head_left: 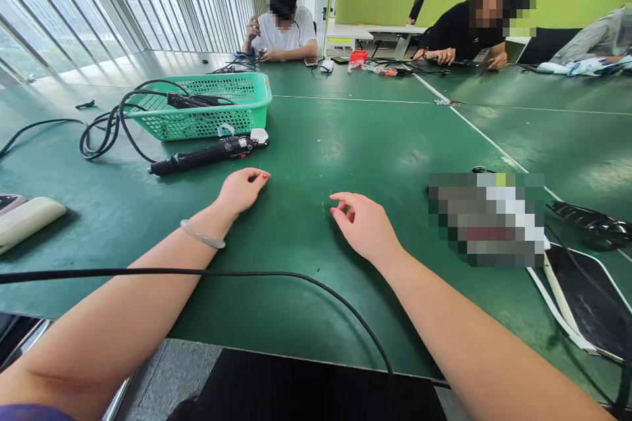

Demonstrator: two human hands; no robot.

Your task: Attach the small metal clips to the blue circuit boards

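My left hand (241,189) rests low over the green table, its thumb and forefinger tips brought together. Whatever may be between those fingers is too small or hidden to make out. Just beyond it lies a black electric screwdriver (207,155) with a white end piece. My right hand (366,223) is at the middle of the table, fingers loosely bent, thumb and forefinger apart, nothing visible in it. Behind the screwdriver stands a green plastic basket (197,123) with a black tool (195,100) and cable in it. A pale bracelet (202,235) circles my left wrist.
A black cable (237,273) crosses above my left forearm. Coiled cable (106,125) lies left of the basket. At right are a blurred-out object (486,220) and a black flat panel (587,296). A white rounded object (32,220) sits at left. Several people work across the table.
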